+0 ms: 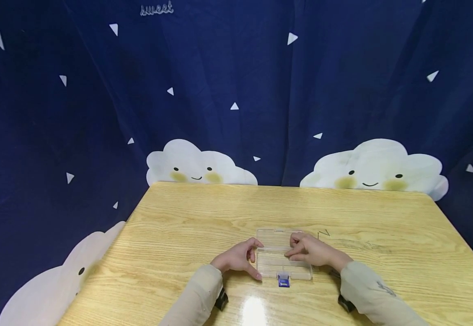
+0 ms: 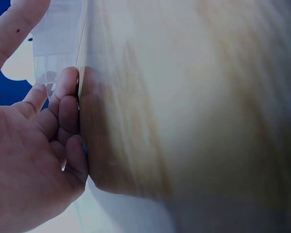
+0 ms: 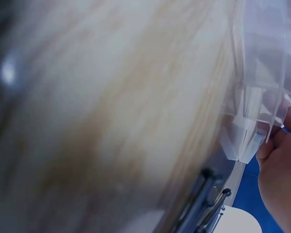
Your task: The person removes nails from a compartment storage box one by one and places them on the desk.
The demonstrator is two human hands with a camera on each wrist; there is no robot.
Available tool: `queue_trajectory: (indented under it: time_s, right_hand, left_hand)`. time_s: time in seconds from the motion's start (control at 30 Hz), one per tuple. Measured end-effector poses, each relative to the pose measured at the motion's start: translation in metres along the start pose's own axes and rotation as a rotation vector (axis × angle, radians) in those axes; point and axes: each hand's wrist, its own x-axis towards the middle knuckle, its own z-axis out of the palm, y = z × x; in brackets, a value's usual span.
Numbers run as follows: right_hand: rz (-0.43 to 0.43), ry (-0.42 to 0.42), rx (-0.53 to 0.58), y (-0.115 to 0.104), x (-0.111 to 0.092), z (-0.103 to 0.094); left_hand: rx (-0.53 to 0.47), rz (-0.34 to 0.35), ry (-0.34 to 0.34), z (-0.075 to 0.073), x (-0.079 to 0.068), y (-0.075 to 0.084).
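A clear plastic box (image 1: pixel 269 271) lies on the table with its lid (image 1: pixel 267 237) folded back on the far side and a blue latch (image 1: pixel 283 281) at its front. My left hand (image 1: pixel 238 259) holds the box's left end, thumb at the near corner and index finger by the hinge side. In the left wrist view, the other fingers (image 2: pixel 68 109) curl low against the tabletop. My right hand (image 1: pixel 314 250) is over the box from the right, fingers bent and fingertips down at the tray. I cannot tell whether they pinch anything. Clear walls (image 3: pixel 262 97) partly cover it in the right wrist view.
A few thin dark metal pieces (image 1: pixel 323 234) lie just behind and right of the box, also close to the right wrist camera (image 3: pixel 211 201). The wooden table (image 1: pixel 171 235) ends at a dark blue curtain (image 1: pixel 220 68) with cloud prints.
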Motion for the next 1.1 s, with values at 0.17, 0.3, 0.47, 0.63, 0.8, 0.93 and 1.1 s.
queue_trajectory:
  time_s: [0.17, 0.3, 0.47, 0.63, 0.8, 0.93, 1.1]
  right_hand:
    - [0.024, 0.02, 0.115, 0.001, -0.002, 0.002]
    - [0.037, 0.044, 0.187, 0.004, -0.002, 0.004]
    - [0.051, 0.069, 0.197, 0.005, -0.002, 0.007]
    - [0.081, 0.079, 0.211, 0.004, -0.002, 0.007]
    - [0.028, 0.124, 0.265, 0.004, -0.003, 0.005]
    - [-0.011, 0.155, 0.297, 0.001, -0.004, 0.001]
    - [-0.005, 0.157, 0.319, -0.003, -0.006, -0.003]
  left_hand:
    - [-0.003, 0.007, -0.004, 0.0, 0.001, -0.001]
    - [-0.007, 0.009, -0.003, 0.001, 0.0, -0.001]
    - [-0.009, 0.012, -0.002, 0.001, -0.001, 0.0]
    - [0.005, 0.011, -0.01, 0.0, 0.0, -0.001]
    - [0.012, 0.008, -0.015, 0.0, 0.001, -0.004]
    - [-0.003, 0.008, -0.014, 0.0, 0.002, -0.005]
    - [-0.011, 0.008, -0.01, 0.0, 0.001, -0.004]
